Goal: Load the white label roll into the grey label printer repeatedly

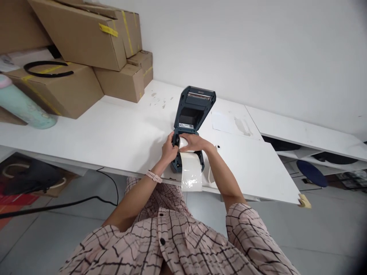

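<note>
A dark label printer (176,166) stands near the table's front edge, its lid (197,103) tilted up and back. Inside its body sits a white label roll (182,143), partly covered by my fingers. From the roll a blank, shiny label strip (192,173) runs forward and hangs over the table edge. My left hand (169,149) is closed around the printer's left side, thumb beside the roll; its fingertips are partly hidden. Curled over the roll from the right, my right hand (195,142) grips it.
Cardboard boxes (120,82) are stacked at the back left, with a black headband (47,74) on one. A mint bottle (25,105) leans near them. Right of the printer lie a white cable (210,175) and a paper sheet (221,121). A blue stool (311,173) stands at far right.
</note>
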A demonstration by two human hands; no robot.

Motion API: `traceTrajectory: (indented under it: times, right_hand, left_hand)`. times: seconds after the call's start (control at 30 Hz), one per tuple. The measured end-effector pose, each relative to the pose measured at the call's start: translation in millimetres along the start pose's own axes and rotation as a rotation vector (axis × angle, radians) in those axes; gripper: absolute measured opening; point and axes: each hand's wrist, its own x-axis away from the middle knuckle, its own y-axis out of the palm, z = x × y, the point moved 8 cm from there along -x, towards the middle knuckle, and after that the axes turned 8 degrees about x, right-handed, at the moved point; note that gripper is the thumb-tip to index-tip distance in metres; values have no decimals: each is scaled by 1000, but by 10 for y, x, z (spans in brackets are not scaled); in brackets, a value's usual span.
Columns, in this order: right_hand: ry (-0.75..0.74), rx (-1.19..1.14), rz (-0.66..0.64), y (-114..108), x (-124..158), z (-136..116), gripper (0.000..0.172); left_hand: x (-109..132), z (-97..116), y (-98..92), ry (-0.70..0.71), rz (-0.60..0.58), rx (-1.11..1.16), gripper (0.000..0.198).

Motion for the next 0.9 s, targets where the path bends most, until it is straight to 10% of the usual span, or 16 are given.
traceTrajectory:
  times: [0.33, 0.9]
  right_hand:
    - [96, 10, 406, 503, 1283, -661, 50]
    - [157, -3, 451, 600, 1300, -705, 48]
  left_hand:
    - [5, -16, 0, 20, 38, 45, 79]
    - [143, -8, 34, -51, -54, 260, 71]
